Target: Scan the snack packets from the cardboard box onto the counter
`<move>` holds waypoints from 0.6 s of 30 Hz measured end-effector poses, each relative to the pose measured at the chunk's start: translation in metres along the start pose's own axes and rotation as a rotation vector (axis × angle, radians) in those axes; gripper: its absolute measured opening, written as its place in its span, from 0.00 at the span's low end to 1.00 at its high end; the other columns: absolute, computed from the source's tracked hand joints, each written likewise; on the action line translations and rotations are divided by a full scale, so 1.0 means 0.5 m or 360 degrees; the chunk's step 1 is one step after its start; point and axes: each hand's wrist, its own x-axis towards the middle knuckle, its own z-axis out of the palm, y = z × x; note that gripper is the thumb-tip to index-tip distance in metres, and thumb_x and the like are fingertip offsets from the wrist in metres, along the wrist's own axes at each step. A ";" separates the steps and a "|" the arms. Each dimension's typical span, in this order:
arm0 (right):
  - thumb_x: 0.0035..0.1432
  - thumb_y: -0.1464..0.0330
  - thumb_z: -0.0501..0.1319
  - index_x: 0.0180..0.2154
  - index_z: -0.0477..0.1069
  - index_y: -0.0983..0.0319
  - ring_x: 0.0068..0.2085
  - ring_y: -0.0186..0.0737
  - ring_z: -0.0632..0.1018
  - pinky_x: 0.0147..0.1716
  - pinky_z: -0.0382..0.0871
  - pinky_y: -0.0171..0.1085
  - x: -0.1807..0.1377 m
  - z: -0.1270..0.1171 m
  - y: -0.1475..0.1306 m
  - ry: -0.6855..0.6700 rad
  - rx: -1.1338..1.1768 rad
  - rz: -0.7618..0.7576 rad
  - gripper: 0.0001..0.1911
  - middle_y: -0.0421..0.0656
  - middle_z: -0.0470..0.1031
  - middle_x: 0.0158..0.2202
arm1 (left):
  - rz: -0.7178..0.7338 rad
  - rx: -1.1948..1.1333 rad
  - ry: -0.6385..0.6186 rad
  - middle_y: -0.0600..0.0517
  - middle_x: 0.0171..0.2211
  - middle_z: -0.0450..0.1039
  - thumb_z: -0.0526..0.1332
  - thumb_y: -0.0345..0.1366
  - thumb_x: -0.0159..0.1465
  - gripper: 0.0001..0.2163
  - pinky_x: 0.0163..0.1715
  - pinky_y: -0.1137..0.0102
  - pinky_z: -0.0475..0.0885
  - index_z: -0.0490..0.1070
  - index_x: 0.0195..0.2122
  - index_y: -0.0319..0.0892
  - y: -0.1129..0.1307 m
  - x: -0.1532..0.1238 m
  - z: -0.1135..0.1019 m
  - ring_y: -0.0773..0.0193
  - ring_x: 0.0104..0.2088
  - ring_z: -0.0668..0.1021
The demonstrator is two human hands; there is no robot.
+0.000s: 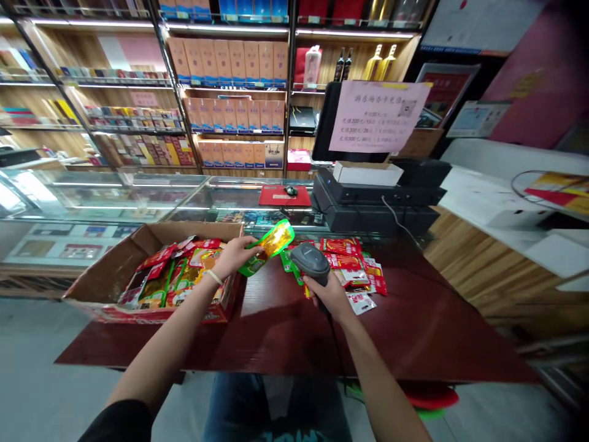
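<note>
My left hand (pixel 234 256) is closed on the near end of a green and orange snack packet (pixel 269 245), held tilted beside the right end of an open cardboard box (pixel 101 255). Several red, green and orange packets (pixel 184 270) fill that box. In my right hand (pixel 329 291) is a dark grey barcode scanner (pixel 310 261), its head towards the packet and its cable hanging down over the table edge. Behind and right of the scanner lies a loose pile of mostly red packets (pixel 345 258). The scanner and packet look apart.
The box and pile rest on a dark red-brown table (pixel 285 334). Beyond it stand a glass display counter (pixel 151 190), a red mouse pad (pixel 285 196) with a mouse, and a monitor bearing a pink paper sign (pixel 377 116). A black till unit (pixel 377 202) is behind the pile.
</note>
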 end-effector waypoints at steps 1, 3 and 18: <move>0.50 0.56 0.69 0.44 0.67 0.59 0.12 0.32 0.65 0.10 0.58 0.31 -0.002 -0.006 0.001 0.0029 0.0024 0.0003 0.23 0.32 0.67 0.16 | -0.0014 -0.0002 0.0028 0.55 0.25 0.73 0.60 0.48 0.58 0.14 0.29 0.72 0.63 0.75 0.31 0.42 0.005 0.000 0.006 0.62 0.28 0.74; 0.49 0.55 0.70 0.44 0.66 0.59 0.12 0.31 0.65 0.10 0.58 0.31 -0.006 -0.023 0.004 0.0110 0.0075 0.0028 0.25 0.32 0.67 0.16 | -0.0047 -0.0025 0.0138 0.55 0.27 0.74 0.59 0.47 0.59 0.13 0.30 0.72 0.64 0.74 0.33 0.42 0.018 0.002 0.023 0.62 0.29 0.74; 0.51 0.56 0.69 0.33 0.63 0.59 0.13 0.28 0.65 0.11 0.59 0.28 -0.096 -0.248 0.008 0.0693 0.0292 -0.0011 0.19 0.31 0.67 0.17 | -0.0588 -0.0912 0.0121 0.51 0.31 0.74 0.64 0.39 0.58 0.14 0.26 0.73 0.67 0.69 0.43 0.38 0.119 0.145 0.387 0.67 0.25 0.74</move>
